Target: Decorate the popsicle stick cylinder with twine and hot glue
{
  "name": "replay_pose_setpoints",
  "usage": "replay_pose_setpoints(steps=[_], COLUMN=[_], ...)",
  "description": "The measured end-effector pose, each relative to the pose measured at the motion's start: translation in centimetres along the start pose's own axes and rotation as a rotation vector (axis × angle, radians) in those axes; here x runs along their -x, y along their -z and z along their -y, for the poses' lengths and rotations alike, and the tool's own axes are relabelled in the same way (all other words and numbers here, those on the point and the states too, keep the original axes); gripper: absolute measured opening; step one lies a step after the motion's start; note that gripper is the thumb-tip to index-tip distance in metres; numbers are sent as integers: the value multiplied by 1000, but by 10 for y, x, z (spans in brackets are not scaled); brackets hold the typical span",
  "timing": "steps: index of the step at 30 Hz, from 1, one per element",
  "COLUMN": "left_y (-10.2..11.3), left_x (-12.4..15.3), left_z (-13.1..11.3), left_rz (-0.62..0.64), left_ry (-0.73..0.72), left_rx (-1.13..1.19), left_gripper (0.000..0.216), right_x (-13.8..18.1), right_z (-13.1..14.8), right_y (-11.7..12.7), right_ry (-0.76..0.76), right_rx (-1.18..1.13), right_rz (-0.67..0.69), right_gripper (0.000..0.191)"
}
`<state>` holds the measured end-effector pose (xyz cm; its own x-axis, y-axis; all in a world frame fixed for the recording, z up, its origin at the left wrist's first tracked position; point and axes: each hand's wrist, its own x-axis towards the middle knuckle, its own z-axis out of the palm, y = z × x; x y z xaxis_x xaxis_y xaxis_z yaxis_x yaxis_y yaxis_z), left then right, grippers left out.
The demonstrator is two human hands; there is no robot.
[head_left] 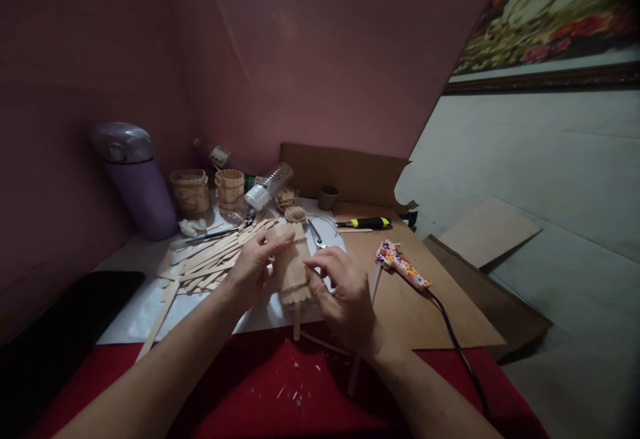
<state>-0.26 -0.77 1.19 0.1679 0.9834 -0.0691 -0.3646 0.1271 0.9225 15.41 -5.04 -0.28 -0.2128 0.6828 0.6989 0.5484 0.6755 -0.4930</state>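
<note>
Cup: a wooden cup [291, 272] with scalloped edges and two braided bands is held, tilted, between the hands, above the front of the white sheet [127, 319].
Left hand: the left hand [256, 267] is clamped on the cup, with the thumb laid across its upper face.
Right hand: the right hand [345, 289] is set against the cup's right side with thumb and forefinger bent; whether anything is pinched between them cannot be told.
Single stick: one stick [297, 322] is seen projecting below the cup's near edge; whether it is attached cannot be told.
Stick pile: loose sticks [210, 262] are heaped beside the left hand, with a thin brush [213, 234] laid at the pile's far edge.
Finished row: two similar cups [190, 194] are stood behind the pile, between the purple flask [140, 186] and a clear bottle [270, 186].
Behind the cup: a twine ball [295, 214], open scissors [316, 234] and a small pot [328, 198] are grouped.
Right side: a cutter [370, 223] and a patterned glue gun [403, 266] are rested on cardboard [440, 319]; a black cord [457, 339] is run from the gun towards the front edge.
Foreground: wood crumbs [296, 396] are scattered on red cloth [240, 392].
</note>
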Motion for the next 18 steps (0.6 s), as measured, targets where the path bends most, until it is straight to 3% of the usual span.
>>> replay_pose_setpoints(steps=[10, 15, 18], left_y=[2, 0, -2], left_x=[-6, -3, -3], left_z=[10, 9, 9], left_rz=[-204, -217, -233], left_ry=[-308, -353, -337], left_rx=[-297, -397, -366], left_gripper=[55, 56, 55], right_x=[1, 0, 0], right_z=[-3, -4, -3], right_y=[-5, -7, -8], right_ry=[129, 171, 133], right_rx=[345, 501, 454], right_rz=[56, 84, 84], right_gripper=[13, 15, 15])
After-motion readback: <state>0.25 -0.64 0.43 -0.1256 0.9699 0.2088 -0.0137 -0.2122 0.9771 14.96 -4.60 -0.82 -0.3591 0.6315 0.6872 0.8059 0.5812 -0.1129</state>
